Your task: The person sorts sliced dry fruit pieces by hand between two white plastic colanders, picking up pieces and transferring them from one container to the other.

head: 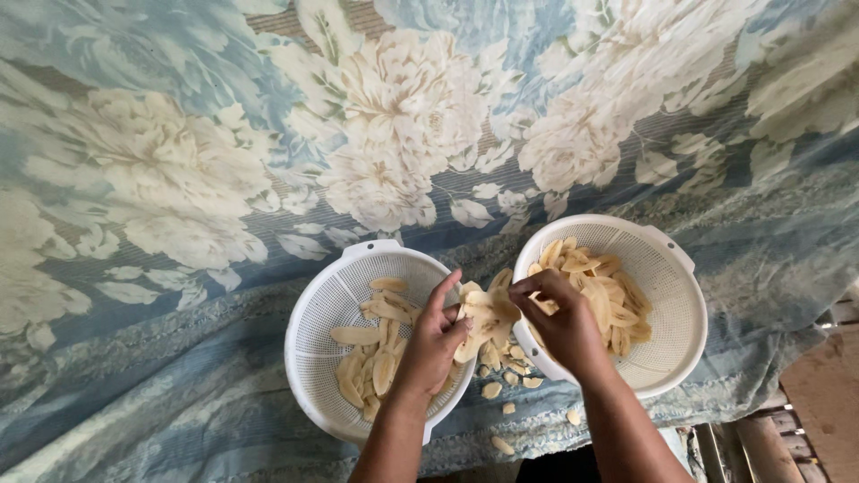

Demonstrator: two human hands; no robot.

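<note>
1. The left hand (436,344) is at the rim of the left colander (315,344), on its 3 o'clock side, with its fingers closed on a clump of pale slices (483,317) held between the two colanders.
2. The right hand (562,324) meets that clump from the 3 o'clock side; its thumb and forefinger are pinched on the top of the slices, and the rest of the hand lies over the 9 o'clock rim of the right colander (682,309).
3. Both colanders are white, round, perforated plastic with small handles, and they stand just beside each other.
4. The left colander holds a thin scatter of cream-coloured slices (371,362), mostly towards its 3 o'clock half.
5. The right colander holds a thicker heap of slices (613,300), piled from its centre towards 10 o'clock.
6. Small loose pieces (503,394) lie on the cloth between the colanders and below them, at 6 o'clock from the held clump.
7. Everything rests on a blue cloth (179,179) printed with large cream flowers.
8. At the 4 o'clock corner a bit of wooden slatting (761,443) shows past the cloth's edge.
</note>
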